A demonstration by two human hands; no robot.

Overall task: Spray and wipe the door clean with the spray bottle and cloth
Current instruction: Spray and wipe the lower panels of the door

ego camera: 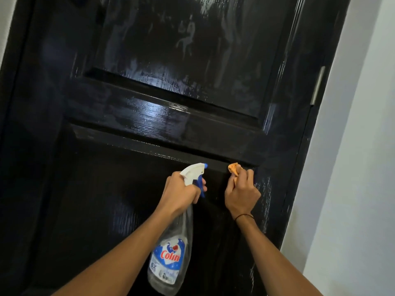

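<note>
A glossy black panelled door [166, 116] fills the view, with pale streaks and smears on its upper panel. My left hand [179, 193] grips the neck of a clear spray bottle [171, 253] with a white head and blue trigger, nozzle pointing at the lower panel. My right hand [241, 193] holds a bunched orange cloth [233, 168] against the top right corner of the lower panel, just under the middle rail.
A pale wall [352, 167] runs down the right side beside the dark door frame. A metal latch plate [318, 85] shows on the door's right edge. A strip of wall shows at the top left.
</note>
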